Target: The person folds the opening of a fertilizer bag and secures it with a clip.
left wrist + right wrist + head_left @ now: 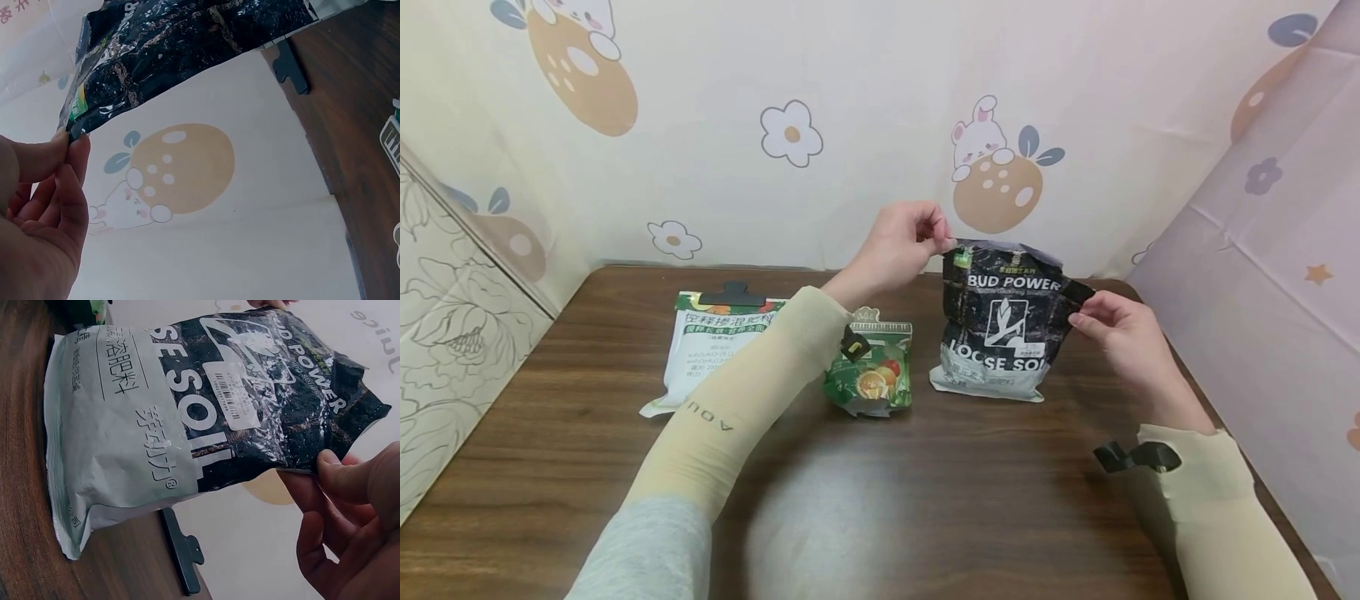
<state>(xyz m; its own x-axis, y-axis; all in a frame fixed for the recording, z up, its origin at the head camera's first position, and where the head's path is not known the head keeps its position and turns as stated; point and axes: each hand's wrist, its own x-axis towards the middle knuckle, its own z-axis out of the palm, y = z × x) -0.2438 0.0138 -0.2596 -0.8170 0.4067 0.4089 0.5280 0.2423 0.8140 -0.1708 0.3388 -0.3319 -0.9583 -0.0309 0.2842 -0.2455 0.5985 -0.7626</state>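
A black-and-white fertilizer bag [1000, 333] printed "BUD POWER LOOSE SOIL" stands on the table in the head view, its top edge creased and uneven. My left hand [901, 248] pinches its upper left corner between thumb and fingers, as the left wrist view confirms with the hand [47, 206] at the bag's dark corner [94, 115]. On the other side, my right hand [1123, 337] pinches the upper right edge, thumb in front. The right wrist view has this hand [350, 512] against the dark upper part. Whether the bag's mouth is parted cannot be seen.
A black clip [181, 553] lies on the table behind the bag, hidden in the head view. Left of it stand a small green pouch [872, 367] with fruit pictures and a white bag [715, 333] with a black clip [733, 294] on top. A patterned curtain [865, 192] hangs behind.
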